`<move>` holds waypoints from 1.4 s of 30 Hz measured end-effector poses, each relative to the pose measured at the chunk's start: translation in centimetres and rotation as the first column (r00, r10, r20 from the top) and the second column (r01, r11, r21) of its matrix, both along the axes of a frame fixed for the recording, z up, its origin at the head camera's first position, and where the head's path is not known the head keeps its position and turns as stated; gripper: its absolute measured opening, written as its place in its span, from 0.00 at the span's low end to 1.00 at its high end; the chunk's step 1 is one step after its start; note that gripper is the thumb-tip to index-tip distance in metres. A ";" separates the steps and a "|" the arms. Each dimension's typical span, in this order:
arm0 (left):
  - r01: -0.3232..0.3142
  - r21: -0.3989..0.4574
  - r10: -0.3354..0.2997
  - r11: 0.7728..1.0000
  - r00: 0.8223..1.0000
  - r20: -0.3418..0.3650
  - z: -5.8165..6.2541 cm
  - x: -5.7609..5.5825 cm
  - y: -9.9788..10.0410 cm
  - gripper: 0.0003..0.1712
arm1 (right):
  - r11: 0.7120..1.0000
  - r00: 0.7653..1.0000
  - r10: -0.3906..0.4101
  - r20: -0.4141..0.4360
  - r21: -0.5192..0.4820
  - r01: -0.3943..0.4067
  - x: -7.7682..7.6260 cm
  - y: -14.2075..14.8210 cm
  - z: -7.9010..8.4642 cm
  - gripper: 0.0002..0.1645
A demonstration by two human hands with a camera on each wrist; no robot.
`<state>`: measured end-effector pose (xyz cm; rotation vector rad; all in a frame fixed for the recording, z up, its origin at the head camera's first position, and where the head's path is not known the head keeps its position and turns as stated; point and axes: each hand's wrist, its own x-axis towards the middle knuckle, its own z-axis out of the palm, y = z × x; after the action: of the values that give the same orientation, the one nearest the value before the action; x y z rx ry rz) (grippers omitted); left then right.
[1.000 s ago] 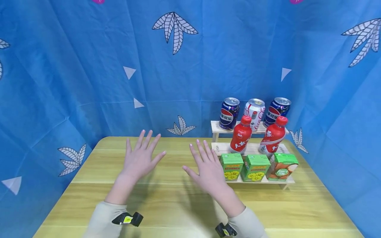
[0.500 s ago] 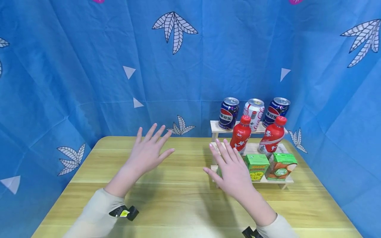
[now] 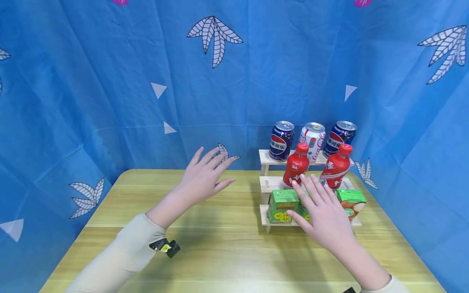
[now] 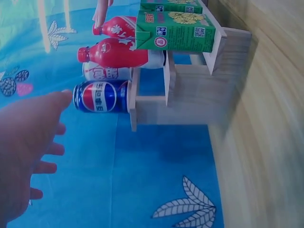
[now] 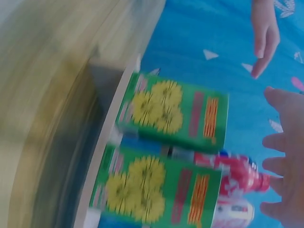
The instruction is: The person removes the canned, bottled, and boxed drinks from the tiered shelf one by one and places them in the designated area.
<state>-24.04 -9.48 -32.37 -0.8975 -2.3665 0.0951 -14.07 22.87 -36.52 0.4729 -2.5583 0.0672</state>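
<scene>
My left hand (image 3: 201, 177) hovers over the table with its fingers spread and holds nothing. To its right stands a three-step wooden rack (image 3: 266, 184). In the head view my right hand (image 3: 326, 215), fingers also spread, overlaps the rack's lowest step. It covers most of a green drink carton (image 3: 307, 215) in the middle. Left of that is another green carton with yellow flowers (image 3: 283, 206), and to the right a carton with a brown picture (image 3: 352, 201). Two red bottles (image 3: 296, 166) (image 3: 336, 165) occupy the middle step.
The top step carries a blue Pepsi can (image 3: 281, 140), a white Coca-Cola can (image 3: 313, 136) and a second blue can (image 3: 340, 136). A blue patterned curtain (image 3: 212, 97) hangs behind and beside the wooden table (image 3: 227, 252).
Both hands have moved to the right. The right hand has come from beside the rack to in front of its cartons. The rack's goods stand as before.
</scene>
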 end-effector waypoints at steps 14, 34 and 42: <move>0.204 0.146 -0.178 0.968 0.968 -0.177 0.7 -3.2 4.8 0.24 | 0.999 0.993 -0.008 -0.121 0.047 0.014 1.3 7.4 0.6 0.53; 0.081 0.388 -0.076 0.918 0.997 -0.028 -0.2 -7.2 10.9 0.29 | 0.966 0.967 -0.247 0.068 0.089 0.241 4.1 15.7 -2.1 0.54; -0.106 0.483 -0.010 0.869 0.972 0.233 0.4 -8.0 13.4 0.39 | 0.969 0.966 -0.229 0.118 0.126 0.214 4.0 16.9 -4.9 0.54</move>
<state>-32.08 3.88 -32.00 -0.6198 -2.4454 -0.6027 -10.04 39.78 -41.45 0.2262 -2.7381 -0.1313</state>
